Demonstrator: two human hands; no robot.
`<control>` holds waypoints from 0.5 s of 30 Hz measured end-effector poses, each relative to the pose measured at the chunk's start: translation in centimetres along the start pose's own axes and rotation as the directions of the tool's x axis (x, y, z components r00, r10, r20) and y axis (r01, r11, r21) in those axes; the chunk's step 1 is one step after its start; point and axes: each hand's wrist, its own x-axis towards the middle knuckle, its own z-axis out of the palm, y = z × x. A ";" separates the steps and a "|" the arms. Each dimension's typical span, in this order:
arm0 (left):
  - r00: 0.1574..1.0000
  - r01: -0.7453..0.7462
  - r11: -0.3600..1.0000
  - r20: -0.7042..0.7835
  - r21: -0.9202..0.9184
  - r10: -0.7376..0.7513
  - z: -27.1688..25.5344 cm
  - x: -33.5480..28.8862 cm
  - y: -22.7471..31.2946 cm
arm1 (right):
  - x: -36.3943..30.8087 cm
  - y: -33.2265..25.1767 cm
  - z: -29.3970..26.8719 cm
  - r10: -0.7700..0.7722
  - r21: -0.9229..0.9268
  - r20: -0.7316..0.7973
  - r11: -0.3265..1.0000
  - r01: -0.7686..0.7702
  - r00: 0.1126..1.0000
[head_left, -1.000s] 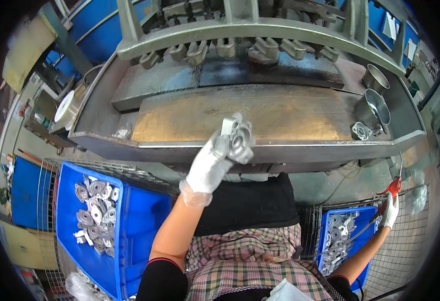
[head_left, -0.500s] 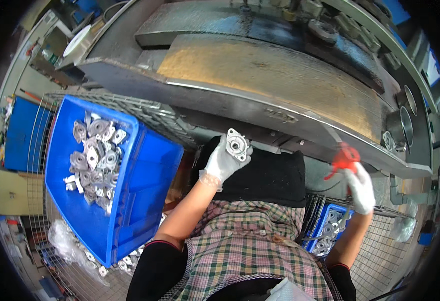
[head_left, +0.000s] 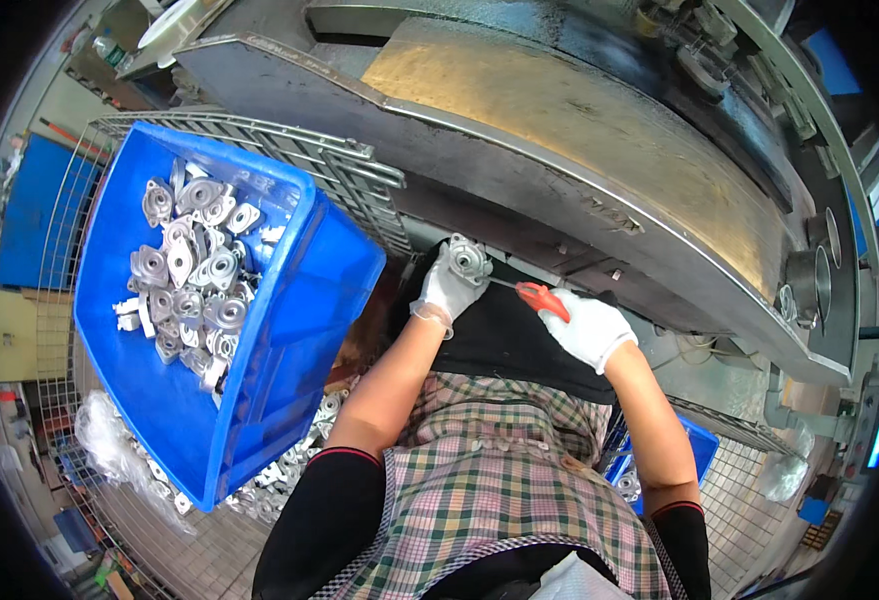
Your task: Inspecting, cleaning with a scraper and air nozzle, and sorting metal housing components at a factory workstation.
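Note:
My left hand [head_left: 447, 293], in a white glove, is closed around a silver metal flange casting [head_left: 467, 258] with a round centre bore, held above my black-covered lap. My right hand [head_left: 593, 332], also gloved in white, grips a red air blow gun [head_left: 541, 299]. Its thin nozzle points left and reaches the lower edge of the casting; whether they touch I cannot tell. Left of my hands, a tilted blue bin [head_left: 289, 350] holds a heap of similar castings [head_left: 197, 262].
A metal bench [head_left: 599, 140] with a raised front edge runs across the far side. Wire mesh [head_left: 359, 165] stands behind the blue bin. More castings [head_left: 269, 492] and a clear plastic bag [head_left: 109, 430] lie below it. A second blue bin [head_left: 701, 452] sits beyond my right forearm.
My right hand has brought the blow gun leftward, from the right side to the casting. My left hand still holds the casting, which is turned a little. The whole view has shifted slightly.

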 end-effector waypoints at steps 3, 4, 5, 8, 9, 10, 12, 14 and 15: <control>0.999 -0.004 0.999 0.047 -0.040 0.006 0.0 -0.1 0.0 | 1.0 -1.0 -0.2 0.008 -0.084 0.040 0.996 -0.004 0.999; 0.999 -0.018 1.000 0.030 -0.009 0.018 0.0 -0.1 0.0 | 1.2 -1.3 -0.3 0.018 -0.117 0.052 0.993 -0.012 0.998; 0.997 -0.009 0.997 0.081 -0.082 0.016 0.0 -0.1 -0.1 | 1.5 -1.5 -0.4 0.023 -0.128 0.067 0.992 -0.014 0.997; 0.995 -0.027 0.988 0.092 -0.150 0.041 -0.2 0.1 -0.2 | 1.9 -2.2 -0.8 0.028 -0.158 0.101 0.987 -0.012 0.994; 0.996 -0.035 0.989 0.079 -0.141 0.046 -0.3 0.2 -0.2 | 2.0 -2.4 -0.9 0.027 -0.162 0.114 0.987 -0.008 0.993; 0.998 -0.048 0.993 0.028 -0.112 0.051 -0.3 0.2 -0.2 | 2.1 -2.5 -1.0 0.032 -0.170 0.128 0.985 -0.010 0.991; 0.997 -0.027 0.994 0.072 -0.107 0.035 -0.5 0.3 -0.2 | 2.4 -2.7 -1.0 0.043 -0.163 0.158 0.986 -0.017 0.986; 0.997 -0.024 0.996 0.067 -0.082 0.030 -0.6 0.3 -0.1 | 2.5 -2.8 -0.9 0.045 -0.171 0.167 0.985 -0.016 0.985; 0.998 -0.029 0.997 0.060 -0.069 0.034 -0.6 0.4 -0.1 | 2.6 -2.8 -0.8 0.039 -0.181 0.160 0.984 -0.010 0.986</control>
